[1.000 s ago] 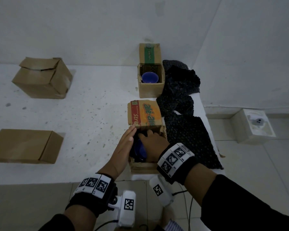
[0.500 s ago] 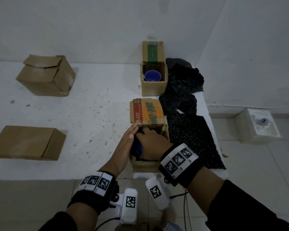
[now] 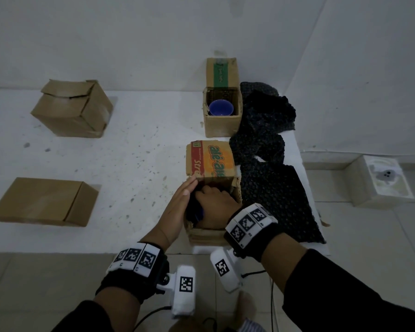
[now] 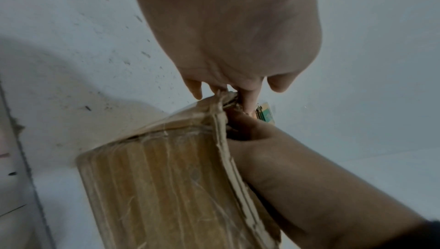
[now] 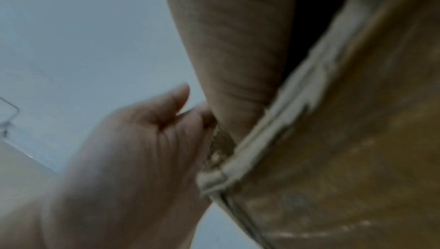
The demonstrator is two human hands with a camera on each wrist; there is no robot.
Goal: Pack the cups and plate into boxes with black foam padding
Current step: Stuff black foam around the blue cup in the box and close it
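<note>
Pushed deeper than half a second ago, the right hand (image 3: 215,202) now sinks knuckles-first into the printed carton (image 3: 211,188), covering most of the blue cup (image 3: 200,215) that showed more plainly before; its fingers curl downward, though whether they grip the cup or the dark foam cannot be told. From the head camera, the left hand (image 3: 177,207) lies flat with straight fingers along the carton's left wall, steadying it. A second blue cup (image 3: 221,108) sits in the open far box (image 3: 222,121), and loose black foam padding (image 3: 268,168) lies just right of both. Two closed cardboard boxes (image 3: 70,109) stand well apart at left, leaving open white surface there; the carton sits right at the near table edge.

Left wrist camera: straight fingertips (image 4: 248,100) touch the torn top rim of the carton.

Right wrist camera: blurred, it shows the frayed carton rim (image 5: 297,121) against the forearm.

Judged from these views, the cup is light, hard, smooth and breakable, best taken around its wall; the foam is soft and yielding, the worn cardboard flexes easily.
</note>
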